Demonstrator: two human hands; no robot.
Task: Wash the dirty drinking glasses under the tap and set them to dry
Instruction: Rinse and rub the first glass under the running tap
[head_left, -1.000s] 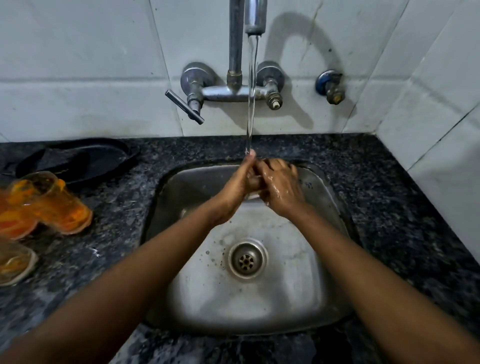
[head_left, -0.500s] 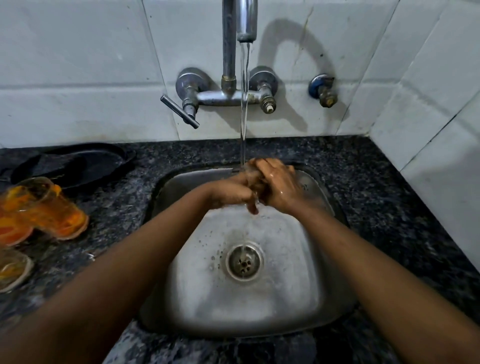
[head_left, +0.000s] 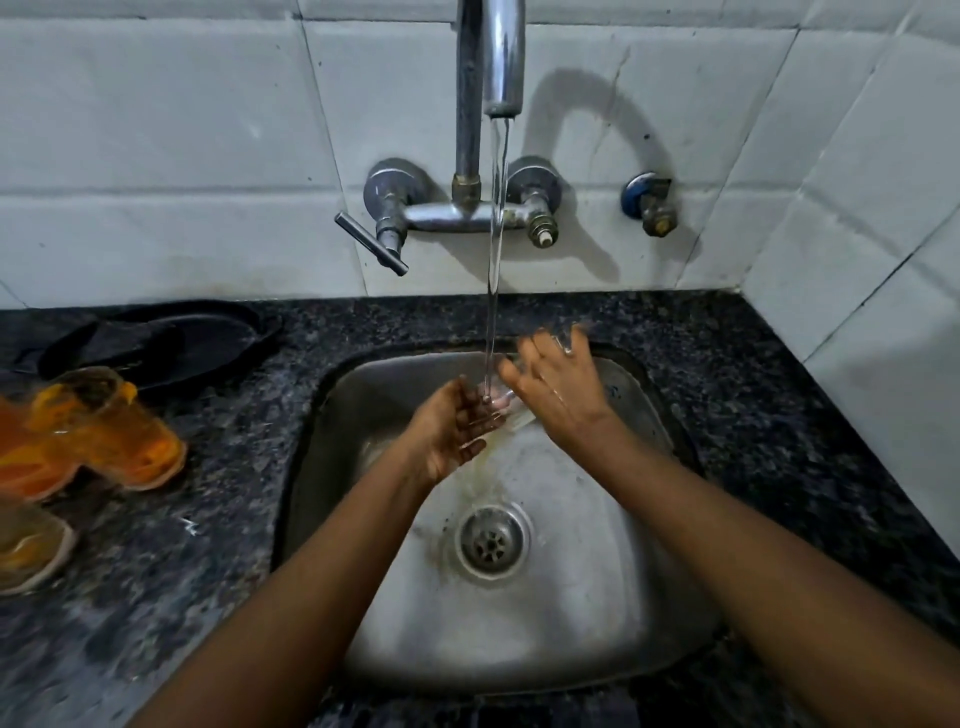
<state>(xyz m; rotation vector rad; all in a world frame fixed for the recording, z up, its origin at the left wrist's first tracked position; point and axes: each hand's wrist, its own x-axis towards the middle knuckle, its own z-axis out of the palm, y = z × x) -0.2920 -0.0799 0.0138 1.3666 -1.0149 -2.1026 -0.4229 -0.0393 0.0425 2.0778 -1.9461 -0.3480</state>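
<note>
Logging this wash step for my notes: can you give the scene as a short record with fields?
tap: running, stream falls between the hands
left hand: cupped under the stream, around a clear glass
right hand: open, blurred, at the glass
sink: steel, yellowish runoff toward the drain
waiting: orange-stained glasses on the counter, left of the sink

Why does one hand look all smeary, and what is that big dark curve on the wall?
In the head view, the right hand is smeared at the fingertips because it is moving fast; the left hand looks sharper. The dark curve on the tiles is the shadow of the tap spout. The orange-stained glasses at the left edge look blurred and stretched by the wide lens.
</note>
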